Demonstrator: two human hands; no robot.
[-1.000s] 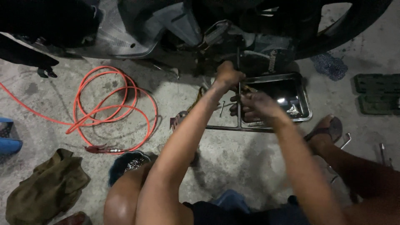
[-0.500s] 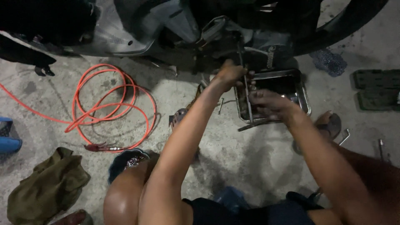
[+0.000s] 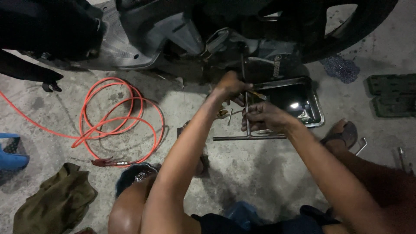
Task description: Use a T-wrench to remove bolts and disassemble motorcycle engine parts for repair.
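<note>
A long metal T-handle wrench (image 3: 248,138) reaches up under a dark scooter (image 3: 182,30); its cross bar lies level near the concrete floor. My right hand (image 3: 265,118) grips the wrench's shaft just above the cross bar. My left hand (image 3: 232,86) is closed higher up on the same shaft, close to the scooter's underside. A metal drain pan (image 3: 315,104) holding dark liquid sits right behind both hands. Where the wrench tip meets the machine is hidden in shadow.
A coiled orange hose (image 3: 115,119) lies on the concrete at left, with an olive rag (image 3: 56,201) and a blue stool (image 3: 11,151) beyond it. A dark bowl (image 3: 136,175) sits by my knee. My sandalled foot (image 3: 340,134), loose tools (image 3: 362,145) and green mats (image 3: 392,93) are at right.
Both hands have shifted from the pan's edge onto the T-handle wrench, which now stands more upright under the scooter. The view has moved slightly closer.
</note>
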